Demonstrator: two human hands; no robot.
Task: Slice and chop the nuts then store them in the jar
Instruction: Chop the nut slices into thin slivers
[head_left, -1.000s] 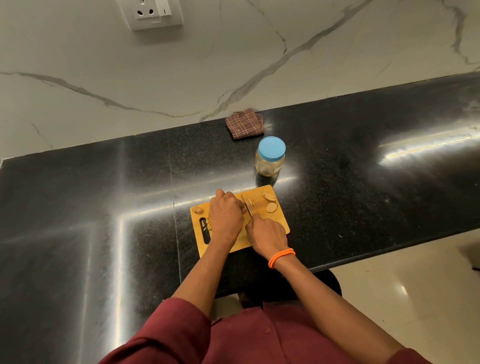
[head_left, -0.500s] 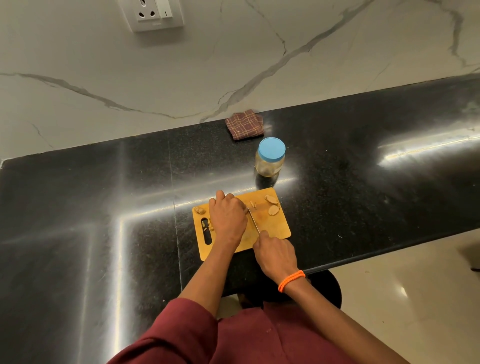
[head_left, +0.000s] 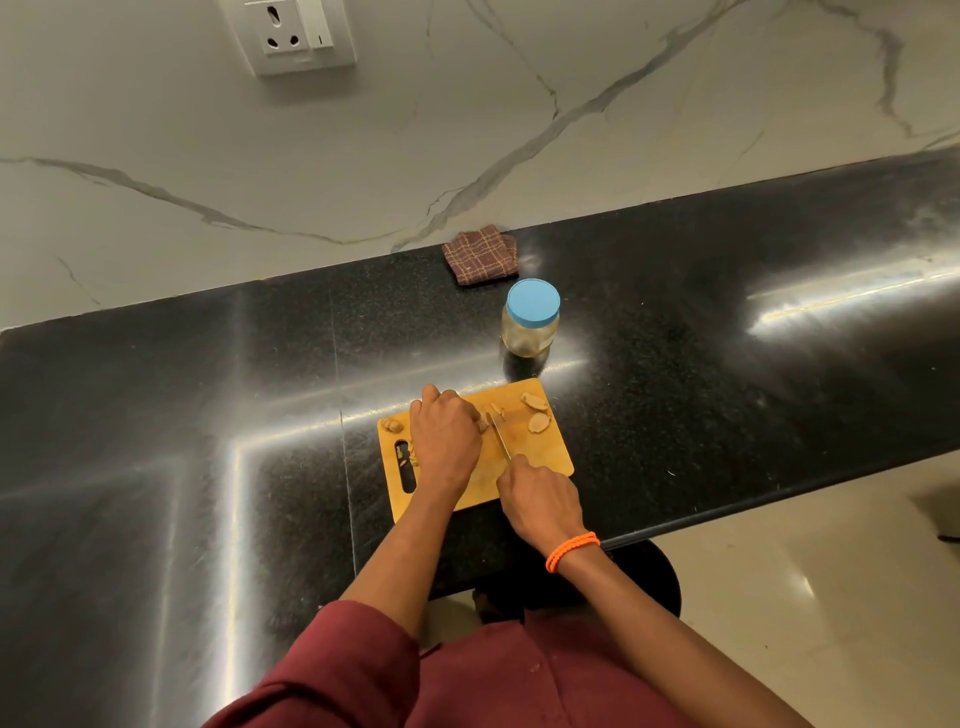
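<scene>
A small wooden cutting board (head_left: 540, 460) lies on the black counter near its front edge. My left hand (head_left: 444, 441) rests curled on the board, its fingertips holding down a nut (head_left: 484, 422) beside the blade. My right hand (head_left: 540, 496) grips the handle of a knife (head_left: 500, 441), whose blade points away from me along the left hand's fingers. Two nuts (head_left: 535, 413) lie at the board's far right corner, thin slices (head_left: 497, 409) sit by the blade tip, and another nut (head_left: 393, 426) is at the far left corner. Behind the board stands a clear jar (head_left: 530, 327) closed with a blue lid.
A folded brown checked cloth (head_left: 480, 255) lies against the marble wall behind the jar. A wall socket (head_left: 291, 34) sits high on the wall. The black counter (head_left: 208, 415) stretches wide to both sides. Its front edge runs just behind my right wrist.
My right hand has drawn the knife back toward me, off the board's middle to its near edge. The left hand has stayed on the nut.
</scene>
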